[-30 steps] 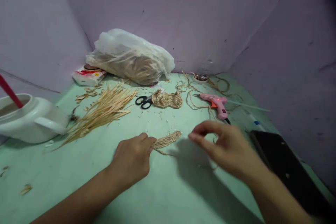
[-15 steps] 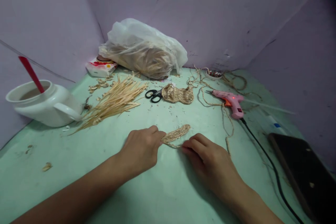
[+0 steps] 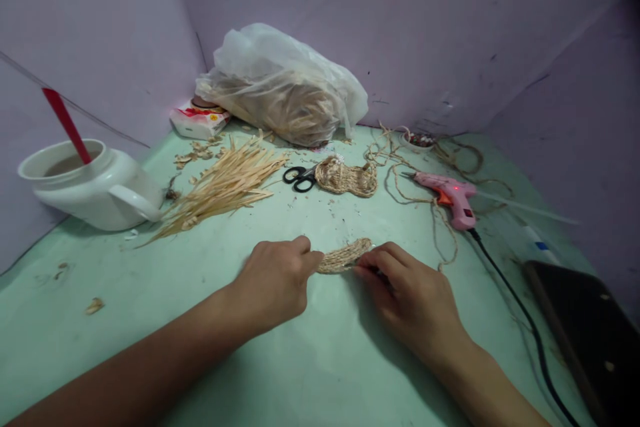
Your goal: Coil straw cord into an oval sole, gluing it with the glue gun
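A small flat piece of coiled rope (image 3: 343,256) lies on the green tabletop between my hands. My left hand (image 3: 280,277) is closed on its left end, with the thumb and fingertips partly hidden. At the right end, my right hand (image 3: 407,290) pinches the rope's outer strand against the near edge of the coil. Beyond them lies a longer coiled rope piece (image 3: 347,178), with black-handled scissors (image 3: 300,178) touching its left side. A pink glue gun (image 3: 447,197) with a lit red light rests on its side to the right.
Dry straw strips (image 3: 225,180) lie left of centre, near a white pitcher (image 3: 100,187) holding a red handle. A plastic bag (image 3: 285,93) and a small box (image 3: 199,123) stand against the wall. Loose rope (image 3: 400,183), a black cord (image 3: 520,317) and a dark flat device (image 3: 580,327) occupy the right.
The strand that hung apart from the coil at my right hand now lies against the coil's near edge. The whole view has shifted slightly.
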Motion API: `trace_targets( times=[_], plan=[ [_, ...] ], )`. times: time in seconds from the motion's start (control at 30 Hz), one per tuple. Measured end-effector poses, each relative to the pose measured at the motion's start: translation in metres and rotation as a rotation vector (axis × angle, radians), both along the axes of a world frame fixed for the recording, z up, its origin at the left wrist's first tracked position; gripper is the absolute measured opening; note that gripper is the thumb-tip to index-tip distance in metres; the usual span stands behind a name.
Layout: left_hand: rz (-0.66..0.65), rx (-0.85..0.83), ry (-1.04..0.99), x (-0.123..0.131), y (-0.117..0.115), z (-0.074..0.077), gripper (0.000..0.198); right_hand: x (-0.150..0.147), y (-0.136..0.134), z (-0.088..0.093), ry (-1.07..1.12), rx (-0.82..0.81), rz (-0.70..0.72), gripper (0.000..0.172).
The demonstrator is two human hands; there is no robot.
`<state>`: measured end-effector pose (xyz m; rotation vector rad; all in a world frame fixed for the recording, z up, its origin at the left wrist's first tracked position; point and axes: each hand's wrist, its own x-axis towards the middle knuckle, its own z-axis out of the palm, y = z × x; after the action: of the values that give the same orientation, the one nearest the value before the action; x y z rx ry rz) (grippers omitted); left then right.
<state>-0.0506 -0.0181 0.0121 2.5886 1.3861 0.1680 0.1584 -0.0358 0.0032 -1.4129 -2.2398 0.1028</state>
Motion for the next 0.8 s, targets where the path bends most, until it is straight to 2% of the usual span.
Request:
trace_targets(
  times=[0.1,0.27,0.4,0.63,0.8],
  plan=[
    [-0.01,-0.003,0.009,0.0,0.0,0.0,0.034,0.003,0.001,-0.001,0.03,-0.022,-0.011,0.012],
    [-0.02,0.005,0.012,0.0,0.0,-0.001,0.036,0.015,0.001,0.003,0.002,-0.089,0.166,0.011],
    [-0.014,-0.004,0.023,0.0,-0.001,-0.001,0.036,0.021,0.003,0.004,-0.059,-0.044,0.232,0.017],
    [-0.004,0.012,0.012,0.0,0.0,-0.003,0.035,0.021,0.004,0.001,-0.046,-0.035,0.188,0.018],
    [-0.01,0.005,0.015,0.0,0.001,-0.002,0.036,0.018,0.004,0.001,0.002,-0.097,0.121,0.014]
  ],
)
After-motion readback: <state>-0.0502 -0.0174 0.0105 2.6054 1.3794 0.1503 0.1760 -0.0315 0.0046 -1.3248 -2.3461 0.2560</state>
